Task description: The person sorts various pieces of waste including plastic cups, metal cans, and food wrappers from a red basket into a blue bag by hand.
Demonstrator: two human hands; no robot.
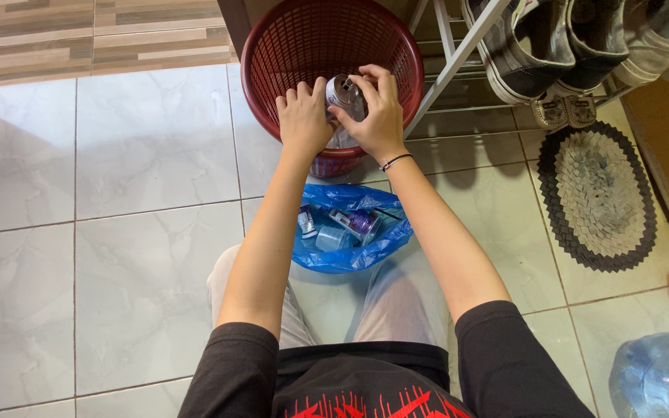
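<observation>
Up at the top centre of the frame stood a red plastic basket [272, 46], round, its wall a fine open lattice. Over its near rim, both hands met on a metal can [344, 94], silvery and shiny, its top end tilted toward the camera, and partly hidden by fingers. The left hand [303, 118] was curled against the can's left side, knuckles up, fingers bent over it; the right hand [379, 108] wrapped the can from the right, fingertips pinched at its top rim. So both hands were closed on the can, gripping it between them. A thin dark bracelet [395, 161] circled the right wrist. Both forearms ran straight up from the bottom centre, almost parallel, out of black sleeves.

Just below the basket, mid-frame, lay a crinkled blue plastic bag [385, 240], glossy and open, with small containers inside it. The floor [141, 170] was pale marbled tile, smooth and shiny. At the right sat an oval woven mat [596, 197], grey with a dark scalloped border. Upper right, canvas shoes [551, 46] rested on a white metal rack [451, 58]. A clear ribbed water bottle [656, 379] showed at the lower right corner.
</observation>
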